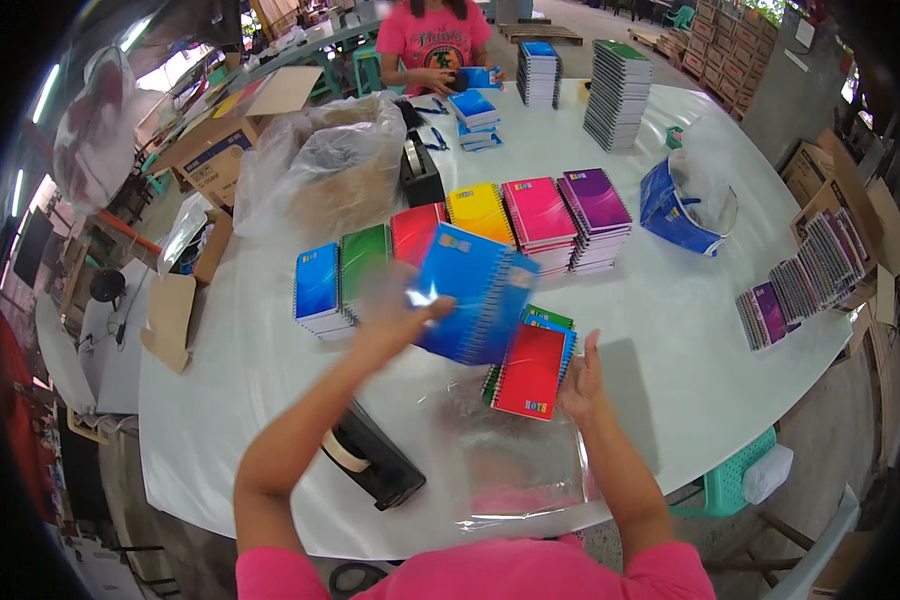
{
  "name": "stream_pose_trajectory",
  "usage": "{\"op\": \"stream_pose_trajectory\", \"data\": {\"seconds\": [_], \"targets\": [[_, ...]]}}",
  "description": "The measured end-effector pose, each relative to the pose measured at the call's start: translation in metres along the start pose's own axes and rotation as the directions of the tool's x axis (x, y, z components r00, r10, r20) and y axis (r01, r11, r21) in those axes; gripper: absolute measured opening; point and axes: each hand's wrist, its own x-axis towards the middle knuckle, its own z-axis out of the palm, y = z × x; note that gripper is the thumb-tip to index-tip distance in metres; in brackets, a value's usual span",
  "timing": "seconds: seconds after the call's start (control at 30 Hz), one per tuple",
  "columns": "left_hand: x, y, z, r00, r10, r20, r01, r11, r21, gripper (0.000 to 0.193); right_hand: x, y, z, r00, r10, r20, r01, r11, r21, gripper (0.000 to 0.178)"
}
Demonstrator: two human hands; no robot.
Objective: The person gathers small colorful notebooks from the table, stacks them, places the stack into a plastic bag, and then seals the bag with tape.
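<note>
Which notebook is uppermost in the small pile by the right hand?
The red notebook, beside the right hand. Unlike the others in that pile, it lies on top; blue and green edges peek out from under it.

the blue notebook (pixel 460 310) at the centre has a smooth, glossy paper or card cover that throws back a white glare, with a coil that looks like wire. at 4 o'clock, the red notebook (pixel 532 368) looks just as slick. beneath, the pale table (pixel 690 310) is smooth with a soft sheen. clear plastic film (pixel 525 465) shines, creased, at 5 o'clock; smooth black plastic shows on the tape dispenser (pixel 385 460) at 7. the box (pixel 210 165) at 10 is matt cardboard, the bag (pixel 355 150) at 11 crinkled plastic, the pink shirt (pixel 470 580) at 6 matt cloth.
</note>
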Motion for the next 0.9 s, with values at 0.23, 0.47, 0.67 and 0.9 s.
{"op": "stream_pose_trajectory", "data": {"seconds": [0.23,0.47,0.67,0.9], "targets": [[0.019,0.018,0.103,0.859,-0.191,0.474,0.142,0.98,0.137,0.038,-0.018,-0.017,-0.021,0.989,-0.145,0.018,0.146,0.966,-0.215,0.051],[0.012,-0.004,0.156,0.882,-0.211,0.421,0.293,0.946,-0.14,0.058,-0.018,-0.027,-0.042,0.954,-0.257,-0.152,0.158,0.866,-0.475,0.037],[-0.005,-0.03,0.164,0.972,0.06,0.228,-0.042,0.996,-0.083,0.06,-0.008,-0.008,-0.007,0.818,-0.566,-0.103,0.341,0.62,-0.707,0.026],[-0.007,0.016,0.132,0.951,0.261,0.167,-0.269,0.963,0.026,0.041,0.002,-0.021,-0.008,0.963,-0.251,-0.095,0.159,0.819,-0.551,0.028]]}}
